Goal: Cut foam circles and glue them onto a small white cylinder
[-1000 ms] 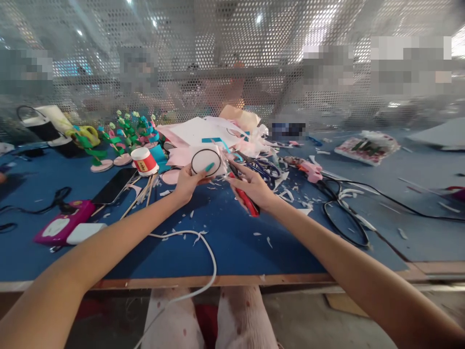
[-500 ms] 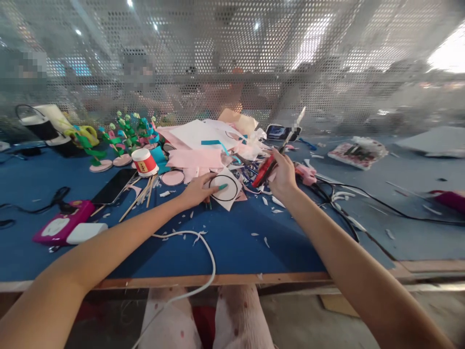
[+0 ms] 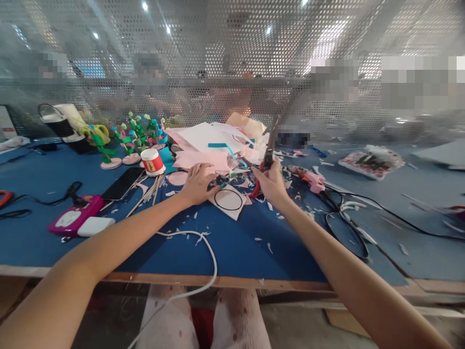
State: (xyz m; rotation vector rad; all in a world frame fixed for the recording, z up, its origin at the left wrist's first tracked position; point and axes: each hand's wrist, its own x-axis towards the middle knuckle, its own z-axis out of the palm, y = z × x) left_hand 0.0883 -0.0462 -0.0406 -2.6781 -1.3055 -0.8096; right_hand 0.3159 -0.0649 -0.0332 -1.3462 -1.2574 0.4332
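Observation:
A piece of white paper (image 3: 228,201) bearing a black drawn circle lies on the blue table in front of me. My left hand (image 3: 199,184) rests palm down at its upper left edge, fingers spread over the scraps and thumb beside the paper. In my right hand (image 3: 273,183) is a pair of scissors (image 3: 269,154) with red and black handles, closed in my fingers. One long blade points up and away from me; the other seems to point left, partly lost among the scraps. Behind both hands spreads a pile of pink paper (image 3: 199,160) and white sheets (image 3: 207,137).
Left of the pile stand a red-and-white paper cup (image 3: 153,162), several green paper plants (image 3: 134,133), wooden sticks (image 3: 147,195), a phone (image 3: 123,183) and a magenta power strip (image 3: 74,216). A pink glue gun (image 3: 315,181) with black cable lies right. A white cable (image 3: 214,257) crosses the front edge.
My left hand has loosened from the circle-marked paper, which now lies flatter and nearer me. The scissors have swung more upright, with their blades apart. The whole view has shifted slightly.

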